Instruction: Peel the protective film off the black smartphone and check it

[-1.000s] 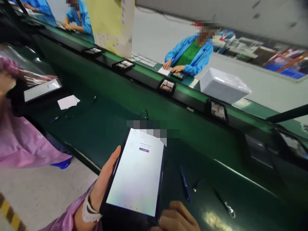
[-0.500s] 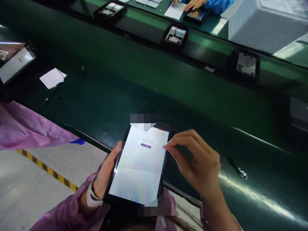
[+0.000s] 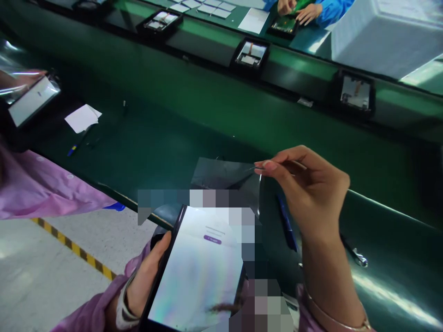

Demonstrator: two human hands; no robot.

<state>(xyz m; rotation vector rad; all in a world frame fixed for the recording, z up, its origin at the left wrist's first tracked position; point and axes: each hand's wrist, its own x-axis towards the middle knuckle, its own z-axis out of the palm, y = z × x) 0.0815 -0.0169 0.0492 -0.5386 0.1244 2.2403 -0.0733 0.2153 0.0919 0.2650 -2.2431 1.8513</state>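
Note:
My left hand [image 3: 148, 272] grips the left edge of a tablet [image 3: 194, 276] with a black frame. Its lit white screen shows small text and a purple button, and the lower part reflects a dark shape. Thumb and fingers of my right hand [image 3: 311, 193] pinch the corner of a clear plastic film [image 3: 221, 173]. The film hangs above the tablet's top edge, over the green bench. Whether its lower part still touches the screen is hidden by blurred blocks. On the bench, close to my right wrist, lies a blue pen [image 3: 286, 223].
Opened devices in black trays [image 3: 249, 54] line the far track. A co-worker's blue sleeve [image 3: 334, 11] shows beyond, beside a large white box [image 3: 377, 41]. At left are white papers [image 3: 81, 118], another pen [image 3: 72, 150] and a second tablet [image 3: 34, 101]. A metal clip [image 3: 360, 259] lies right.
My right hand has moved up and right from the screen's edge, and the clear film now stretches from its fingertips. The tablet sits lower in view; the blue pen has come into sight.

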